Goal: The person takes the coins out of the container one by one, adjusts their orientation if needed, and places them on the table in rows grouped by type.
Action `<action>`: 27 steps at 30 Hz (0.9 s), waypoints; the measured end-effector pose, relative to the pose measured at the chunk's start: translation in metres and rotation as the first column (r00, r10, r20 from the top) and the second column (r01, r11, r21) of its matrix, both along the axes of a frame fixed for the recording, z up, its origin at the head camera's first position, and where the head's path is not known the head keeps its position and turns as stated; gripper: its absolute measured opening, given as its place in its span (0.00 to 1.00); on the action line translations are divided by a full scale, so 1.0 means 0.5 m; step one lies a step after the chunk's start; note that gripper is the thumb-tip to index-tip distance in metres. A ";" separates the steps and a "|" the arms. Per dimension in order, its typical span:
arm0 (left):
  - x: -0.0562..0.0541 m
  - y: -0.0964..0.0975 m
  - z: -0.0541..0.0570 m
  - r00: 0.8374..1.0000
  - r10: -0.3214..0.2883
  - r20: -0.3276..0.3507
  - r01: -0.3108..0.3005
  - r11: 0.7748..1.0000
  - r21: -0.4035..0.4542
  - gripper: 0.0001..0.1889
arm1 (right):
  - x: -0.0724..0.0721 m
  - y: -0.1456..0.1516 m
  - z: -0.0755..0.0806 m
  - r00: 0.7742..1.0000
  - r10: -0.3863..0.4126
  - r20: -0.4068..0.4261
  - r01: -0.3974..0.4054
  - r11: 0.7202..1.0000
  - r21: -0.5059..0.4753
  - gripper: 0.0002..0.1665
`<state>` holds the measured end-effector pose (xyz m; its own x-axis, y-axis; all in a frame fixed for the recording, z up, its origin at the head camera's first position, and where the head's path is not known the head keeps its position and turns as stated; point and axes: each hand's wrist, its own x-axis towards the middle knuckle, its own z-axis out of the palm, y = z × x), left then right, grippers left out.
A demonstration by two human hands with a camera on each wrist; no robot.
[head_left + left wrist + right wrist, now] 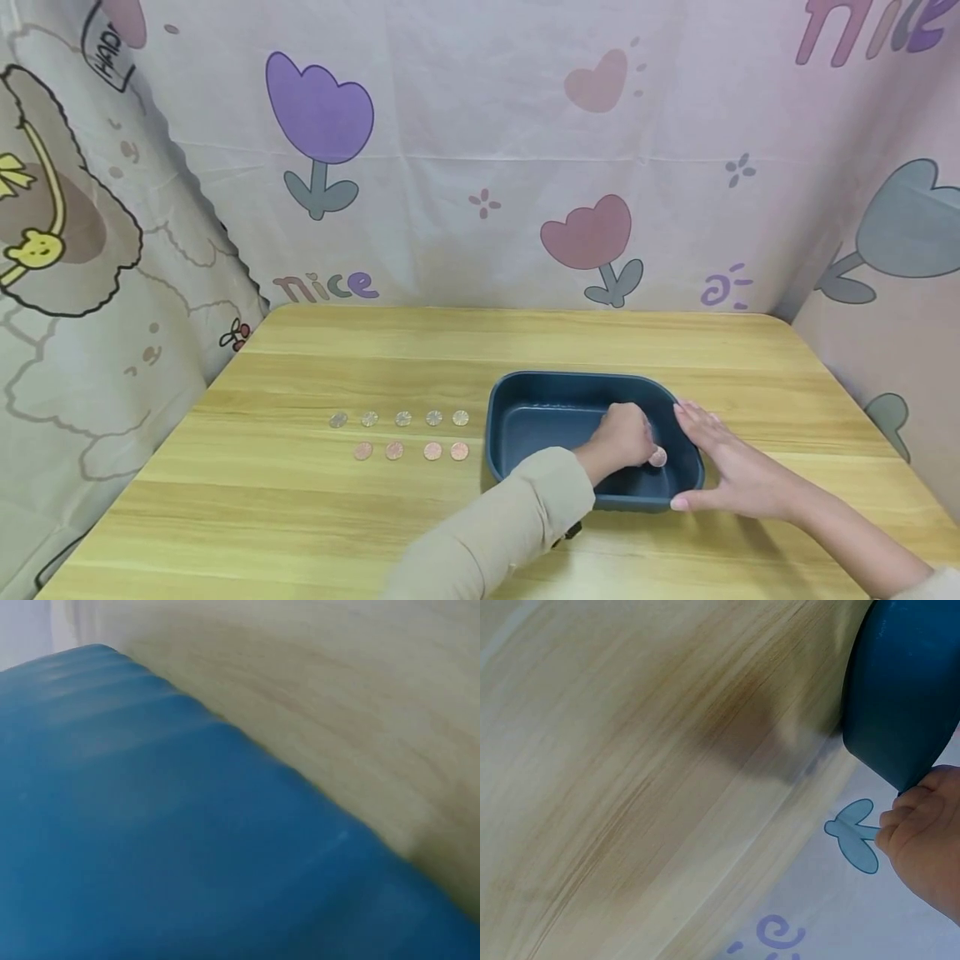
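A dark blue plastic box (551, 500) sits on the wooden table. My left hand (621, 433) reaches down inside it near the right end, fingers curled, and pinches a pinkish coin (657, 457) at the fingertips. Around the box's right end my right hand (731, 467) holds on, fingers at the back and thumb at the front corner. In the right wrist view, that hand (926, 832) touches the edge of the box (904, 682). Only the outer wall of the box (150, 825) and some table show in the left wrist view.
Left of the box lie two rows of coins on the table (285, 508): several silvery ones (403, 418) behind, several pinkish ones (394, 451) in front. A printed curtain (465, 108) hangs behind the table and along both sides.
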<state>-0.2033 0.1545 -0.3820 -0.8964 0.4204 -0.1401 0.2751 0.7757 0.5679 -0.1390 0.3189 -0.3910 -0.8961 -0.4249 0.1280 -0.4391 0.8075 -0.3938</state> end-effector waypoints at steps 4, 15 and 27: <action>0.002 -0.017 0.012 0.997 0.041 0.070 -0.048 0.994 0.097 0.18 | -0.001 -0.001 0.001 1.000 0.000 -0.008 0.000 1.000 0.009 0.64; 0.000 -0.064 0.024 0.987 0.081 0.141 -0.115 0.962 0.248 0.10 | 0.001 -0.001 0.000 0.999 -0.001 -0.033 0.002 1.000 0.020 0.65; 0.014 -0.104 0.036 0.992 0.042 0.120 -0.085 0.924 0.373 0.09 | 0.001 0.000 -0.001 1.000 0.001 -0.025 0.000 1.000 0.020 0.66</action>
